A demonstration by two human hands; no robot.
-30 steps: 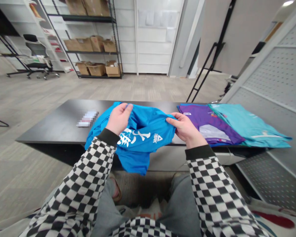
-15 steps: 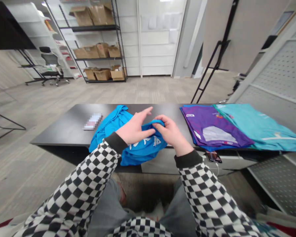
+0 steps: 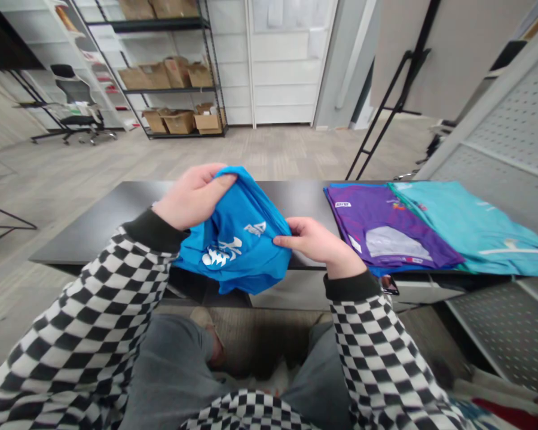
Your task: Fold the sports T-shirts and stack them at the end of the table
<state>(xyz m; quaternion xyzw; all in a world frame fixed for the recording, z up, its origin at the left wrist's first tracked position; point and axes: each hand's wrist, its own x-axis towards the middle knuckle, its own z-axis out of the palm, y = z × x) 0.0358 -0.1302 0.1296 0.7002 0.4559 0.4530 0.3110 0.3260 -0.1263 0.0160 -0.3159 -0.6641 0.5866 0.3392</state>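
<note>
A bright blue T-shirt (image 3: 240,242) with white print hangs bunched between my hands, lifted over the near edge of the black table (image 3: 103,221). My left hand (image 3: 190,197) is closed on the shirt's upper edge, raised above the tabletop. Lower and to the right, my right hand (image 3: 311,239) pinches the shirt's right side. Both arms wear black-and-white checked sleeves.
A purple shirt (image 3: 381,230) and a teal shirt (image 3: 466,224) lie flat on the table's right end, and a phone (image 3: 389,284) pokes out below them. A perforated white panel (image 3: 506,149) stands at right. Shelves with cardboard boxes (image 3: 174,71) and an office chair (image 3: 74,98) stand across the floor.
My left hand has risen and moved left with the shirt's edge, lifting the shirt off the table. My right hand has dropped a little. The hands, close together before, are now apart.
</note>
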